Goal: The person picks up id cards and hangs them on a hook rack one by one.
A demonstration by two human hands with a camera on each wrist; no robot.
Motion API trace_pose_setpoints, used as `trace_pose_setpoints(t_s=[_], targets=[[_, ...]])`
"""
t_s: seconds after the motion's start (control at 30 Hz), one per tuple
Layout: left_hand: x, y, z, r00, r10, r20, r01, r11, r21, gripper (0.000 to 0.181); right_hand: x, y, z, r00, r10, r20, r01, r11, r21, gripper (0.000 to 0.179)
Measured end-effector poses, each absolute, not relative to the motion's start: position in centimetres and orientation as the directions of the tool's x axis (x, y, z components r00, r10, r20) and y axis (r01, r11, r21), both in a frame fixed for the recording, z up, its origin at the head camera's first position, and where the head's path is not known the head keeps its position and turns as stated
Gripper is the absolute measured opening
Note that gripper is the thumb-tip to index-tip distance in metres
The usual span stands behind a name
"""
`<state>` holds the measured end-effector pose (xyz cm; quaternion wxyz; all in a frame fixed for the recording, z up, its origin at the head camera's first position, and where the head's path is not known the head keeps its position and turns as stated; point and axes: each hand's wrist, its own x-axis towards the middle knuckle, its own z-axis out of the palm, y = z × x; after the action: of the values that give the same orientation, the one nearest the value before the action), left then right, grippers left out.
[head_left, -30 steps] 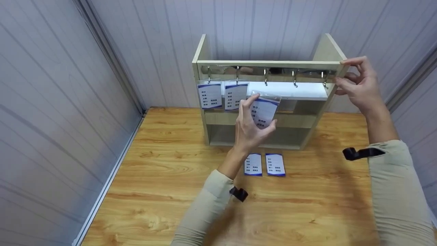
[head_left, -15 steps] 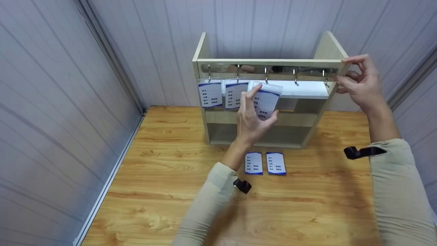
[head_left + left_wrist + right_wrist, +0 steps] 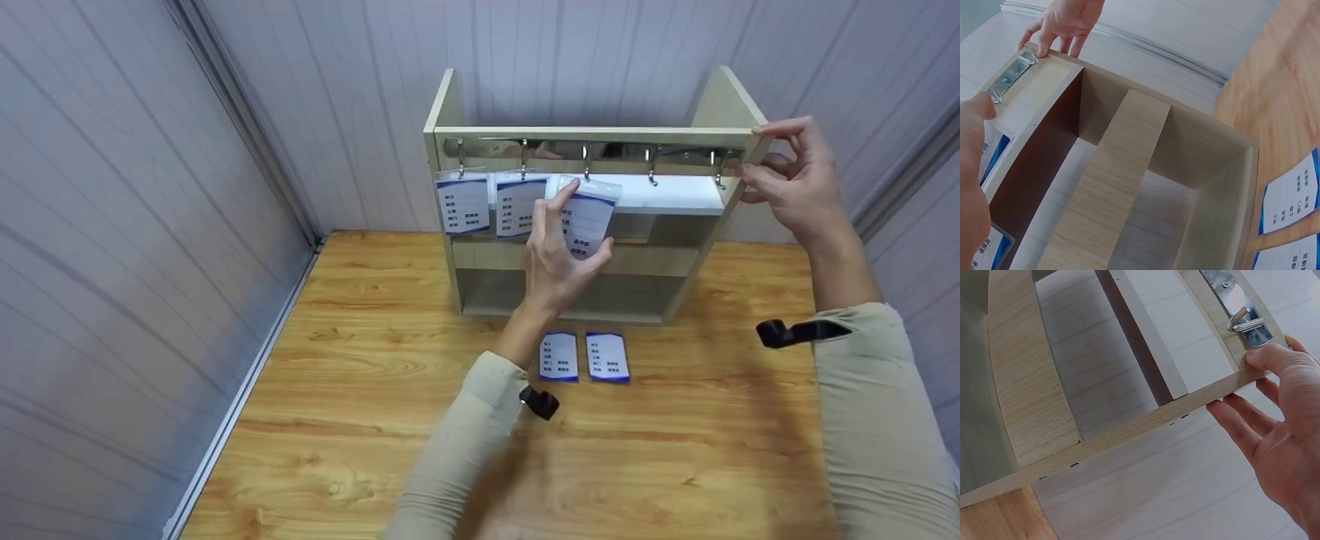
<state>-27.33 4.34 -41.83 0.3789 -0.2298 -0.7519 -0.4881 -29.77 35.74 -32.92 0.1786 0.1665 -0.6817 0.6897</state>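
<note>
My left hand (image 3: 559,259) holds a name badge (image 3: 592,217) in a clear sleeve by its edges, index finger at the top and thumb at the lower right. The badge's top edge is at the tip of the middle hook (image 3: 587,161); whether the hook passes through its slot I cannot tell. Two similar badges, the far-left one (image 3: 463,206) and its neighbour (image 3: 516,206), hang on the left hooks. At the upper right corner of the wooden shelf (image 3: 600,131), my right hand (image 3: 799,180) grips the side panel (image 3: 1185,400), thumb in front and fingers behind.
Two more badges, a left one (image 3: 559,358) and a right one (image 3: 607,358), lie on the wood-grain surface (image 3: 360,435) before the shelf. Right of the middle hook are bare hooks, one of them the fourth hook (image 3: 652,166). Panelled walls (image 3: 360,112) stand around.
My left hand has raised the badge up to the middle hook, then shifted only slightly in the last half second. The right hand keeps its grip on the shelf corner.
</note>
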Motion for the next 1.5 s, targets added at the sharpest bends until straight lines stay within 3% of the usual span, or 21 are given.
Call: trace_pose_setpoints(t_s=[0.33, 1.2, 1.5], targets=[[-27.8, 4.6, -42.0, -0.636, -0.028, 0.771, 0.691, 0.424, 0.585, 0.086, -29.8, 35.6, -32.9, -0.884, 0.021, 0.467, -0.467, 0.006, -0.884, 0.046], [-28.3, 4.4, -42.1, -0.627, -0.006, 0.779, 0.654, 0.54, 0.53, 0.084, -29.7, 35.5, -33.0, -0.898, 0.029, 0.439, -0.44, -0.005, -0.898, 0.047], [-29.0, 4.4, -42.0, -0.687, 0.012, 0.727, 0.592, 0.59, 0.549, 0.088, -29.5, 35.4, -33.1, -0.89, 0.024, 0.456, -0.456, -0.017, -0.89, 0.045]])
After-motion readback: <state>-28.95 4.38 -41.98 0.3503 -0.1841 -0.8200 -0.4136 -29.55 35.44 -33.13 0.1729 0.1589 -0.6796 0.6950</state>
